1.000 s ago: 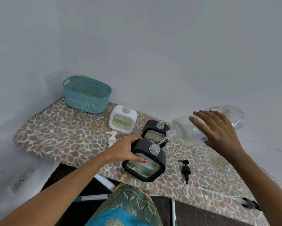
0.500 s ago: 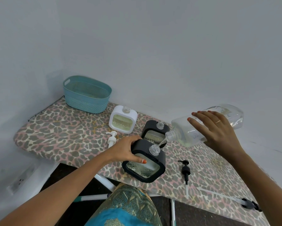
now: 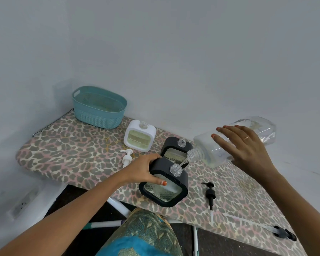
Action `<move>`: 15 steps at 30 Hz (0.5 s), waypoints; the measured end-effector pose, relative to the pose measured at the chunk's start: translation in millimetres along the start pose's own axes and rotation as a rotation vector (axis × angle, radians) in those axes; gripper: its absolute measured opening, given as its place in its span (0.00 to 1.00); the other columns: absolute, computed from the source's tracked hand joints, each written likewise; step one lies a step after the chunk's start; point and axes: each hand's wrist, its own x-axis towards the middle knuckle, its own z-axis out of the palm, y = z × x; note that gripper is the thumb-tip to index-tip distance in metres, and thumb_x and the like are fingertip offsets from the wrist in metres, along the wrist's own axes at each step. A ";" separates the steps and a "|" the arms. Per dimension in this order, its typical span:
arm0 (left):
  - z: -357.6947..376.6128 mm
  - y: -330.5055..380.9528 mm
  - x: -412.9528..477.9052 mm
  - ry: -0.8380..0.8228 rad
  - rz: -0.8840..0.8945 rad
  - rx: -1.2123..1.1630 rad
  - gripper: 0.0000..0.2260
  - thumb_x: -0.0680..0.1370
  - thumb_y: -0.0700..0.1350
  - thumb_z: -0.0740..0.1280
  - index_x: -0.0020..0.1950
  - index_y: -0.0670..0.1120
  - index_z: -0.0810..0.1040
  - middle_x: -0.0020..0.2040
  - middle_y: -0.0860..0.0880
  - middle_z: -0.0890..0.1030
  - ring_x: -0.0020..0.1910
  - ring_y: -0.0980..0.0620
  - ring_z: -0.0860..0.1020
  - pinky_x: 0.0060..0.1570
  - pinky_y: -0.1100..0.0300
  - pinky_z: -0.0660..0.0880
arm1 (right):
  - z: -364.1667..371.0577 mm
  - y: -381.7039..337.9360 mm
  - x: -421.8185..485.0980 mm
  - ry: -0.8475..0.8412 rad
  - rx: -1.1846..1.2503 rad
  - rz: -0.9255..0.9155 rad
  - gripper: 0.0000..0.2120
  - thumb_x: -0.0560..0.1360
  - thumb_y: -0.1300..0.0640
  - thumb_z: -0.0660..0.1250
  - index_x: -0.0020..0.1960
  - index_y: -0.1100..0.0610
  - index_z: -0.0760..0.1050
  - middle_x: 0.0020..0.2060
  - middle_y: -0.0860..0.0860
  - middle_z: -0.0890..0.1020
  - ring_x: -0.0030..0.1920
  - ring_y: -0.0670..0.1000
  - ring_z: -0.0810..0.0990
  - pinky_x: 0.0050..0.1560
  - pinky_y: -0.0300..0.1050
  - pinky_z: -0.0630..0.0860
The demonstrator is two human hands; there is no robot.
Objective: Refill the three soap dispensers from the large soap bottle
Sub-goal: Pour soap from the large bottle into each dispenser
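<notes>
Soap is running in a thin stream into the nearest dispenser, so you are partway through the pouring step. Going left to right: a teal basket (image 3: pixel 99 108) is sitting at the upper left of the leopard-print board (image 3: pixel 66 150), apart from everything else. Just right of it, the white dispenser (image 3: pixel 139 135) is standing open-necked, with its white pump (image 3: pixel 127 158) lying below it on the board. Your left hand (image 3: pixel 146 169) is wrapping around the upper left corner of the near black dispenser (image 3: pixel 164 183) at frame centre, thumb pressed on its front face, tipping it back toward you at the board's near edge. The second black dispenser (image 3: pixel 175 150) is standing directly behind it, also uncapped. Your right hand (image 3: pixel 242 146), at centre right, is gripping the large soap bottle (image 3: pixel 235 141) with fingers spread over its side, holding it nearly horizontal with its mouth just above and right of the tilted dispenser's neck. A black pump (image 3: pixel 210 194) is lying to the lower right, and another pump (image 3: pixel 283 234) farther right.

Little soap appears to be left in the bottle, so you are probably needing a steeper tilt next while keeping the two necks aligned. Level in the held dispenser is hard to judge through its patterned window.
</notes>
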 end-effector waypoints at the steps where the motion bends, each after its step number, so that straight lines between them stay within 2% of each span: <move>1: 0.1 0.9 -0.3 0.000 -0.001 -0.002 0.21 0.63 0.43 0.79 0.52 0.52 0.74 0.47 0.57 0.80 0.50 0.57 0.80 0.52 0.63 0.75 | -0.4 0.1 0.3 0.002 -0.002 -0.003 0.36 0.55 0.74 0.72 0.61 0.59 0.69 0.53 0.61 0.81 0.52 0.60 0.81 0.56 0.52 0.67; 5: 0.0 4.4 -0.4 -0.003 -0.006 -0.014 0.21 0.64 0.42 0.78 0.50 0.54 0.74 0.45 0.60 0.79 0.46 0.63 0.79 0.47 0.69 0.73 | -0.6 0.3 1.5 0.004 -0.016 -0.014 0.36 0.56 0.74 0.72 0.61 0.58 0.69 0.53 0.61 0.81 0.52 0.60 0.81 0.55 0.52 0.67; 15: 0.8 7.5 -1.4 -0.007 -0.022 -0.001 0.20 0.64 0.41 0.78 0.47 0.57 0.73 0.42 0.62 0.78 0.42 0.67 0.78 0.44 0.72 0.71 | -2.3 3.2 5.3 0.044 -0.041 -0.065 0.32 0.61 0.77 0.66 0.62 0.58 0.68 0.53 0.61 0.81 0.52 0.60 0.81 0.55 0.52 0.67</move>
